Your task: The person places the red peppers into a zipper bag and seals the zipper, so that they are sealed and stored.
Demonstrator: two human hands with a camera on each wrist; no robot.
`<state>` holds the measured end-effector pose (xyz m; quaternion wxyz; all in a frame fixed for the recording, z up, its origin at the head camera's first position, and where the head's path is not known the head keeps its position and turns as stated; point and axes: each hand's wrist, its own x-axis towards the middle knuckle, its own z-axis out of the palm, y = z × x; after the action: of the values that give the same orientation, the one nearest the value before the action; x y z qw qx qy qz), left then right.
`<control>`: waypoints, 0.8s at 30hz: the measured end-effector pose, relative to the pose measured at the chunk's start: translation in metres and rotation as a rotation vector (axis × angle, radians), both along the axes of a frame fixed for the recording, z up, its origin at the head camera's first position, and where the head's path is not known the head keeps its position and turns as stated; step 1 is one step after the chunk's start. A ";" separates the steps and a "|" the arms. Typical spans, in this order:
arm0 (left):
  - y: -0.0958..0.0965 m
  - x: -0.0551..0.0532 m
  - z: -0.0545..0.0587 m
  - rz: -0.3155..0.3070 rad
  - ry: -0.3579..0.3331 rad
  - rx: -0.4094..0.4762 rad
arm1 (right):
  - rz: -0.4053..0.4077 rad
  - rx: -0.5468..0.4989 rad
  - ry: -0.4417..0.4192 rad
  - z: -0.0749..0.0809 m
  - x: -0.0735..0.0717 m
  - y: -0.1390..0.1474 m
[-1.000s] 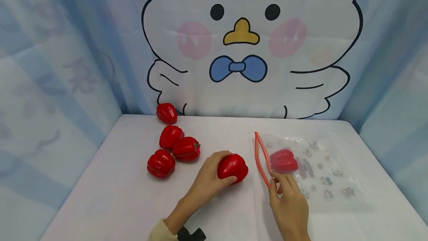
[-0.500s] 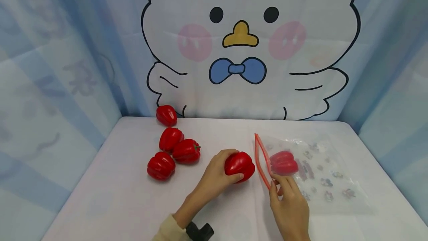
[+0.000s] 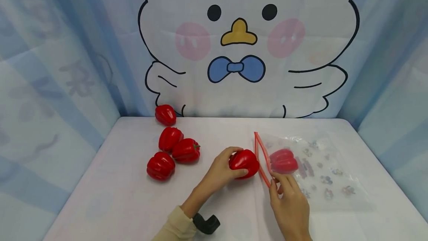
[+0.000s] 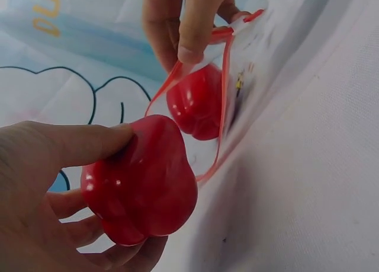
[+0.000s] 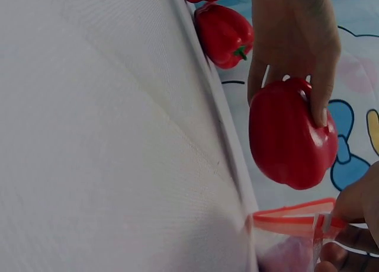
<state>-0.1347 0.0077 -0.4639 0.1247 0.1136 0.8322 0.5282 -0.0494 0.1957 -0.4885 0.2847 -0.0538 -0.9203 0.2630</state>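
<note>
My left hand (image 3: 222,168) grips a red bell pepper (image 3: 245,163) between thumb and fingers, right at the mouth of a clear zip bag (image 3: 331,174). The bag lies on its side with its red-orange zip edge (image 4: 224,100) spread apart. Pinching that edge near its front end is my right hand (image 3: 290,202). Another red bell pepper (image 3: 283,161) lies inside the bag, just past the opening; the left wrist view shows it through the gap. In the right wrist view the held bell pepper (image 5: 293,136) hangs over the zip edge.
Several red bell peppers (image 3: 161,166) sit in a group at the left of the white table (image 3: 110,196), one (image 3: 165,115) at its back edge. Behind stands a curtain (image 3: 240,96) with a cartoon bird.
My left hand has carried its bell pepper rightward, from a little left of the bag up to the bag's mouth. The right hand keeps its place on the zip edge.
</note>
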 end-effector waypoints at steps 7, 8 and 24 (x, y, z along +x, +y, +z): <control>0.006 -0.005 -0.005 -0.001 -0.004 -0.003 | 0.020 -0.003 0.027 -0.002 0.000 0.001; 0.007 -0.005 -0.006 -0.002 -0.003 -0.005 | 0.020 -0.002 0.027 -0.002 0.000 0.001; 0.023 -0.010 -0.007 -0.034 0.028 -0.019 | 0.026 0.003 0.031 -0.003 0.000 0.002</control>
<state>-0.1442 0.0307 -0.4713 0.1230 0.1338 0.8369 0.5163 -0.0496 0.1978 -0.4911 0.2954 -0.0374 -0.9167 0.2663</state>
